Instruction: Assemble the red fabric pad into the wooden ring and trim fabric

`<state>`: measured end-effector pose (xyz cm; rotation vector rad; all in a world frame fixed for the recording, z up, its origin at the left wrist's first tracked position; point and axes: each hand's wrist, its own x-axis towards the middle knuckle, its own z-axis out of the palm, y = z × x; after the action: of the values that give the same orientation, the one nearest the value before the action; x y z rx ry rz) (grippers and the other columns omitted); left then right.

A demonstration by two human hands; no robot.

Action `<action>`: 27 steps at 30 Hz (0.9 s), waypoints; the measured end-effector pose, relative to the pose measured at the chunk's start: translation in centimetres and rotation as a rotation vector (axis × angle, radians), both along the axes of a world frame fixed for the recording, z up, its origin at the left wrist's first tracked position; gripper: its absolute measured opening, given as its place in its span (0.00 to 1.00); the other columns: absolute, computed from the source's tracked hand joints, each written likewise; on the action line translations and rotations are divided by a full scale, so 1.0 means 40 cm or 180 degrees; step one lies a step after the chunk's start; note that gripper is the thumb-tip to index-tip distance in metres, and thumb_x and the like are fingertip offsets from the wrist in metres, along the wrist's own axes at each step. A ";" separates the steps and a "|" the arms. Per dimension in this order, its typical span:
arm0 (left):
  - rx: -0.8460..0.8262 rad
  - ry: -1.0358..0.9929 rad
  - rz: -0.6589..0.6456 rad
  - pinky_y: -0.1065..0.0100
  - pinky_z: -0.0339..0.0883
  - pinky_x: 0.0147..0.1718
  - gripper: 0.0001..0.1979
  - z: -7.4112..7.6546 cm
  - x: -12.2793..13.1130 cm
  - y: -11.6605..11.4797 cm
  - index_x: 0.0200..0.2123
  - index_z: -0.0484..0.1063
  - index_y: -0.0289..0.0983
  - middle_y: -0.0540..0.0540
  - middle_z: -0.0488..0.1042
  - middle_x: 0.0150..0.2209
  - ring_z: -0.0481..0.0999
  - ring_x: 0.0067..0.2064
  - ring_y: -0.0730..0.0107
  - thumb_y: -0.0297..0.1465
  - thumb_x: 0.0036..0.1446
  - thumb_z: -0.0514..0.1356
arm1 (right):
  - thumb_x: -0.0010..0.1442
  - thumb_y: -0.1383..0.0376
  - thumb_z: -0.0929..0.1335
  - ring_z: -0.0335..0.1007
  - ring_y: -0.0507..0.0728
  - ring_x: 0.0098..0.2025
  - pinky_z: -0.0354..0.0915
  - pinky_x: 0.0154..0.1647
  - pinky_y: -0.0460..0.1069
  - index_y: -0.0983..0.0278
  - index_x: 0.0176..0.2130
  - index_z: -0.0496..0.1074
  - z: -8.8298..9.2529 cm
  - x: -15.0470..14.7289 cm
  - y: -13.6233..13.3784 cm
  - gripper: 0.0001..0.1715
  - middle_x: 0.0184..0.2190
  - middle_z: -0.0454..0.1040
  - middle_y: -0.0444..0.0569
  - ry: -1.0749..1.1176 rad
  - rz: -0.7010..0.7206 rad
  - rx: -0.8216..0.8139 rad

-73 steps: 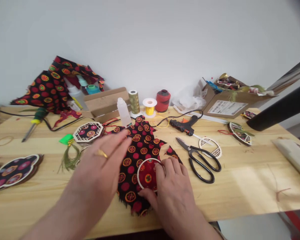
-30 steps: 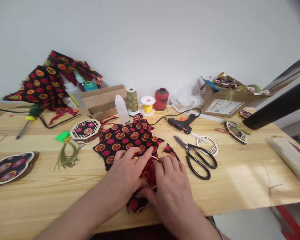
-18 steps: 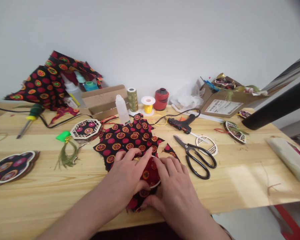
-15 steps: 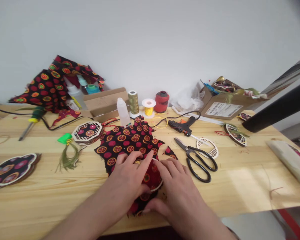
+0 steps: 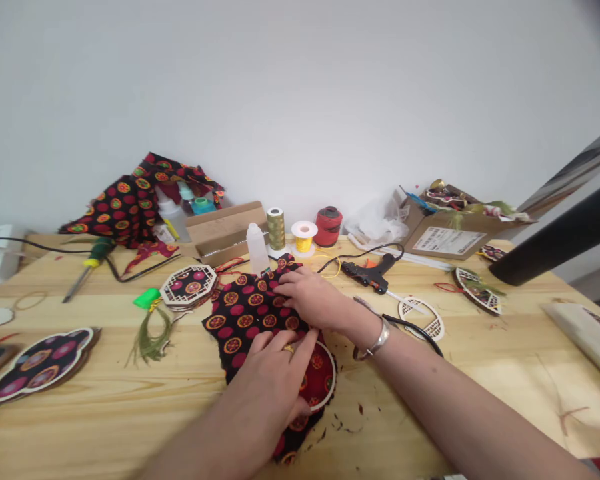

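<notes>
Black cloth with red and orange round patterns [image 5: 247,310] lies on the table. A round frame with a pale rim [image 5: 334,373], dark red patterned fabric inside it, rests on the cloth. My left hand [image 5: 275,373] presses on the frame's left side, fingers spread. My right hand [image 5: 313,297] is farther forward, fingers apart over the cloth's upper right part, with a silver bracelet on the wrist. Black-handled scissors [image 5: 415,327] lie partly hidden under my right forearm.
Behind the cloth stand a clear bottle [image 5: 257,250], thread spools [image 5: 329,227] and an open cardboard box [image 5: 225,230]. A glue gun [image 5: 373,272] lies right of them. Octagonal [image 5: 189,285] and cloud-shaped [image 5: 43,363] pieces lie left. Dark scraps lie near the frame.
My right hand has left the frame's right side and moved forward over the cloth, its forearm now covering part of the scissors. My left hand stays on the frame. The view has shifted slightly.
</notes>
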<state>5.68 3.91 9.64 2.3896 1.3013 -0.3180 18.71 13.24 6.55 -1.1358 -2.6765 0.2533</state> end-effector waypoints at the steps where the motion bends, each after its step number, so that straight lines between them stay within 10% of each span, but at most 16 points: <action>1: -0.0025 0.0032 0.0003 0.51 0.54 0.60 0.38 0.001 0.000 -0.001 0.66 0.54 0.32 0.32 0.65 0.62 0.63 0.62 0.51 0.27 0.53 0.63 | 0.64 0.69 0.66 0.67 0.57 0.45 0.62 0.48 0.50 0.66 0.44 0.77 -0.003 0.002 0.005 0.11 0.44 0.76 0.54 -0.0093 -0.0011 0.0016; 13: 0.0215 -0.0120 -0.0437 0.53 0.55 0.55 0.41 -0.047 -0.030 0.033 0.67 0.52 0.37 0.35 0.71 0.57 0.66 0.58 0.51 0.28 0.51 0.63 | 0.55 0.77 0.64 0.65 0.63 0.41 0.60 0.36 0.52 0.68 0.32 0.74 0.018 0.124 -0.049 0.11 0.31 0.76 0.57 -0.0722 -0.0782 0.0143; 21: 0.0135 -0.0376 -0.1188 0.56 0.54 0.57 0.39 -0.045 -0.048 0.091 0.66 0.52 0.39 0.38 0.69 0.56 0.68 0.56 0.55 0.27 0.52 0.61 | 0.59 0.77 0.61 0.61 0.69 0.49 0.59 0.46 0.60 0.75 0.40 0.74 0.031 0.184 -0.056 0.14 0.39 0.75 0.66 -0.0346 -0.1236 0.0186; 27: 0.0620 -0.0692 -0.1339 0.52 0.56 0.57 0.44 -0.059 -0.046 0.063 0.67 0.48 0.41 0.38 0.70 0.56 0.66 0.57 0.50 0.26 0.48 0.61 | 0.63 0.77 0.61 0.68 0.55 0.48 0.63 0.50 0.47 0.66 0.50 0.74 0.071 0.108 -0.061 0.20 0.48 0.76 0.52 0.0244 -0.0181 -0.0477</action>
<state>3.86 6.43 7.29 2.7638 0.7580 -0.0427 23.05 10.80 9.38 -1.2164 -2.5905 0.4844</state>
